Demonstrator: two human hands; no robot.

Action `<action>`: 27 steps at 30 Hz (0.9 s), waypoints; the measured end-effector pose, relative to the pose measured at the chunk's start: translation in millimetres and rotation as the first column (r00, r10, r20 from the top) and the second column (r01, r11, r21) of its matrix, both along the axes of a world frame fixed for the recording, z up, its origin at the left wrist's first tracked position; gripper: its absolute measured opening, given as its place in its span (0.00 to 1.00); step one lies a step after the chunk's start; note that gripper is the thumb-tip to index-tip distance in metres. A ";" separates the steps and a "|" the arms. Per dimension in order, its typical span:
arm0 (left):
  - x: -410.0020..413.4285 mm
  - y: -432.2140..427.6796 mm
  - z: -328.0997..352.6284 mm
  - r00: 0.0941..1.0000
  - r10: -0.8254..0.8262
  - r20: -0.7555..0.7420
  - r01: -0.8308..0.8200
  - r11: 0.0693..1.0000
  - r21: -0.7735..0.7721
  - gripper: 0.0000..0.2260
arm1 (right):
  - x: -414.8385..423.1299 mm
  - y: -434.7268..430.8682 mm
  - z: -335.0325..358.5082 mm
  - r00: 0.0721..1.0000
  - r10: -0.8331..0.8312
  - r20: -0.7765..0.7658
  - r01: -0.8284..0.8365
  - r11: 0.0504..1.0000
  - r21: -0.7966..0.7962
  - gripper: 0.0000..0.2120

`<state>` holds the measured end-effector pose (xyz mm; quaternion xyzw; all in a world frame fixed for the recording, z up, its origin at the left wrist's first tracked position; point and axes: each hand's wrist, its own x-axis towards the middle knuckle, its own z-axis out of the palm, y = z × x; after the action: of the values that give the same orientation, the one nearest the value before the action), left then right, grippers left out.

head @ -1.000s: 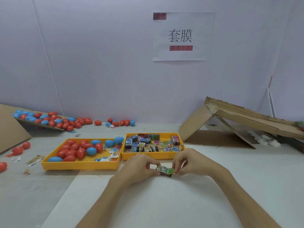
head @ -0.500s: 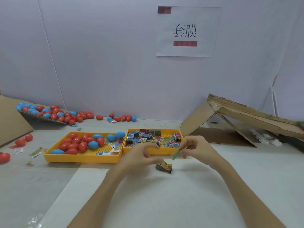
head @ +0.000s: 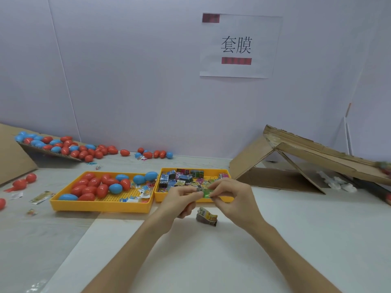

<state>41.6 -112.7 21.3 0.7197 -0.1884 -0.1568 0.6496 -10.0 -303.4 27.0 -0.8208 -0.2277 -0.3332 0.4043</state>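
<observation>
- The left hand (head: 179, 200) and right hand (head: 236, 199) meet above the middle of the worktop (head: 296, 240). Both forearms reach in from the near edge, wrists raised.
- The fingers (head: 222, 187) of both hands are curled and pinch a small green foil piece (head: 206, 193) from either end. It is held in the air just in front of the near wall of the right tray (head: 211, 170).
- A crumpled packet (head: 207, 217), printed yellow and dark, lies on the worktop right below the hands, apart from them.
- The right tray is yellow plastic with a perforated floor. It holds a jumble of small printed packs (head: 179, 180), glossy and boxy.
- The left tray (head: 99, 206), the same yellow and just beside the right one, holds smooth red and blue plastic eggs (head: 95, 187) and a few wrappers.
- More eggs lie along the far edge, some on a tilted cardboard sheet (head: 42, 150) near the far left corner.
- A corrugated cardboard ramp (head: 317, 153) leans at the far right corner.
</observation>
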 end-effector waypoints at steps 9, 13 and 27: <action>-4.1 -2.3 2.6 0.997 0.049 0.067 -0.046 0.998 -0.050 0.11 | -0.1 -3.8 3.4 0.957 0.080 -0.279 -0.018 0.975 0.220 0.08; -6.2 -3.5 3.6 0.995 0.037 0.094 -0.032 0.998 -0.059 0.08 | 1.8 -0.7 -0.7 0.949 0.092 -0.301 -0.029 0.978 0.209 0.06; -6.9 -4.7 2.6 0.994 0.051 0.096 -0.046 0.998 -0.054 0.09 | 3.1 -1.9 0.0 0.951 0.108 -0.291 -0.047 0.977 0.209 0.09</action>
<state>34.7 -117.4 23.9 0.7139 -0.2063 -0.1009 0.6615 -7.0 -305.3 27.0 -0.8076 -0.1610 -0.2095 0.5273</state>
